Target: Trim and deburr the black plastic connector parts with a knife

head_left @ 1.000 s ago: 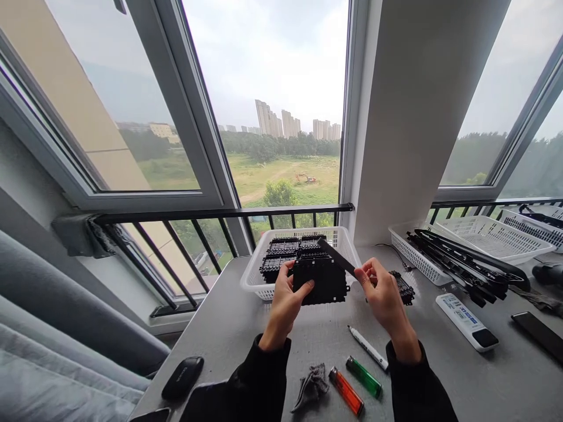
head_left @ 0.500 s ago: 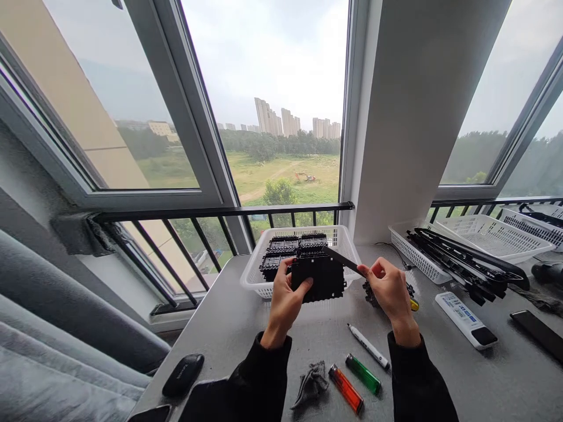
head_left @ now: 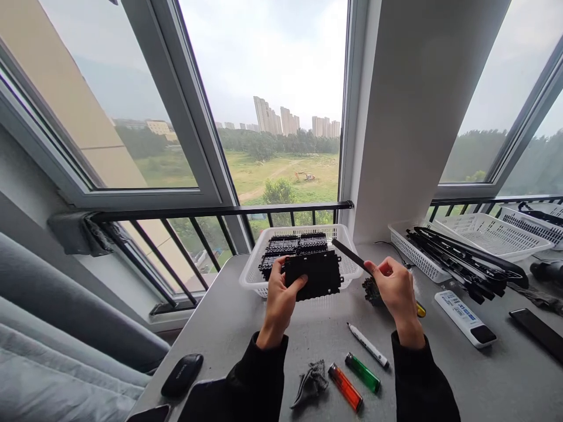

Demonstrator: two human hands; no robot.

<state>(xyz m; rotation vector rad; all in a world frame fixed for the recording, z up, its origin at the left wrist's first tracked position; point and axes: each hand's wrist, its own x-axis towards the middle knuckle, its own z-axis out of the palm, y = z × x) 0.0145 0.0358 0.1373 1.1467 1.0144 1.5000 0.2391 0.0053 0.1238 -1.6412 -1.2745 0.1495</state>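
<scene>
My left hand [head_left: 280, 299] grips a flat black plastic plate [head_left: 314, 275] by its left side, thumb on its face. Small notches and tabs run along the plate's edges. Between the pinched fingers of my right hand [head_left: 393, 290] is a thin dark strip [head_left: 350, 254], which slants up and left; its tip is just above the plate's upper right corner, apart from it. Behind the plate, a white basket [head_left: 252, 275] holds several black ribbed parts [head_left: 281, 243]. Dark small parts [head_left: 372, 291] lie on the table beside my right hand, partly hidden.
On the grey table [head_left: 237, 351] are a white marker [head_left: 368, 346], a green lighter [head_left: 363, 373], a red lighter [head_left: 345, 387], a grey cloth [head_left: 311, 384] and a white device [head_left: 465, 318]. Further right, a basket [head_left: 428, 268] holds long black parts [head_left: 466, 258].
My right hand has moved slightly right, and the strip's tip has come away from the plate's top edge. The plate in my left hand has shifted slightly left and tilted.
</scene>
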